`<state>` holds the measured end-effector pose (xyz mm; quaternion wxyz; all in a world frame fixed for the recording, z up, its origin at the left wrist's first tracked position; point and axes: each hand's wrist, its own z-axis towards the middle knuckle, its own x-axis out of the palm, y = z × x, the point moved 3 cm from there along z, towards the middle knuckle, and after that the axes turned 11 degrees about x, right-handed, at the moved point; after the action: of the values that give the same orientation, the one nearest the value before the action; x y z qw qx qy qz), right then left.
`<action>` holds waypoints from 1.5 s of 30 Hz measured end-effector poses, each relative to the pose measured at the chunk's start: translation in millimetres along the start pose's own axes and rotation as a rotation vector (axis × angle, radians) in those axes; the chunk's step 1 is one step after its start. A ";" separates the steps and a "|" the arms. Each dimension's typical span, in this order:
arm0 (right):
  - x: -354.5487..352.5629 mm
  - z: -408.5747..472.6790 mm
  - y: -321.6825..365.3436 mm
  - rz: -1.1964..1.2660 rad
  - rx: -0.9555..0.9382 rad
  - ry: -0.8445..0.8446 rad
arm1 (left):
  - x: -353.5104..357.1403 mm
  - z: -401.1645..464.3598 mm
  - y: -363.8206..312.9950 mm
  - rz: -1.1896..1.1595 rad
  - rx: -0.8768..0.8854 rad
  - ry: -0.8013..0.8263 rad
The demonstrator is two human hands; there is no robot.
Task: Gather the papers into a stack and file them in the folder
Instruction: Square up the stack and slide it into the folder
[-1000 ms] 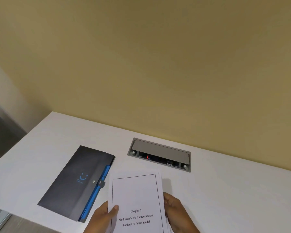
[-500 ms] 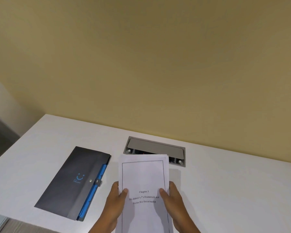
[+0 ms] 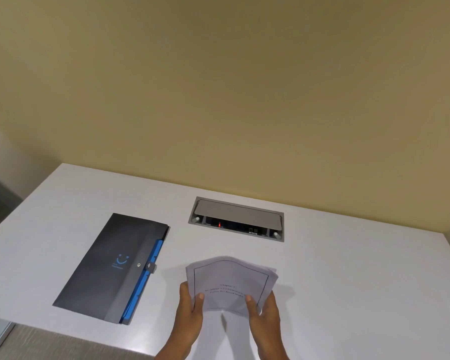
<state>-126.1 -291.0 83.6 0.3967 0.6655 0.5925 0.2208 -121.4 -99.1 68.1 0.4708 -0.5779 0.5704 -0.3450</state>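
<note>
A stack of white papers [image 3: 230, 280] with a black border and printed text stands nearly upright on the white table [image 3: 348, 281], bowed across its top edge. My left hand [image 3: 191, 306] grips its left side and my right hand [image 3: 264, 311] grips its right side, thumbs on the front sheet. A dark grey folder [image 3: 109, 266] with a blue smiley mark, blue inner tabs and a snap strap lies shut, flat on the table to the left of the papers, apart from them.
A grey cable box [image 3: 237, 219] with a lifted lid and a red light is set into the table behind the papers. A yellow wall rises at the back. The table's near edge runs along the lower left.
The papers have gone from lying flat toward me to standing on edge on the table, and they now bow. Both hands slid to the sheets' sides.
</note>
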 end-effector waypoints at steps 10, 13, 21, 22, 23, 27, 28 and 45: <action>4.4 10.5 -7.2 0.010 0.005 -0.010 | 2.4 11.4 4.2 0.029 0.042 0.015; 6.4 12.1 -8.9 0.006 0.011 -0.012 | 2.2 13.2 4.9 0.051 0.067 0.012; 11.6 19.2 -18.7 0.020 0.040 -0.026 | -5.7 20.3 28.4 0.106 0.050 0.013; 12.5 18.9 -15.8 0.027 0.036 -0.030 | -6.1 22.9 28.5 0.109 0.057 0.008; 12.8 18.4 -12.6 0.032 0.031 -0.032 | -6.2 25.5 28.2 0.113 0.061 0.000; 16.0 20.2 -11.2 0.026 0.040 -0.030 | -8.4 30.6 25.1 0.144 0.075 -0.004; 17.0 21.3 -14.4 0.009 0.047 -0.023 | -9.2 30.3 25.5 0.153 0.076 0.004; 7.3 55.6 -45.6 -0.323 0.086 -0.103 | -118.3 70.7 78.5 0.584 -0.076 -0.156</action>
<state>-110.1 -299.5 13.6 0.4281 0.5884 0.6795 0.0945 -94.7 35.3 -11.7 0.5705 -0.4316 0.6869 -0.1281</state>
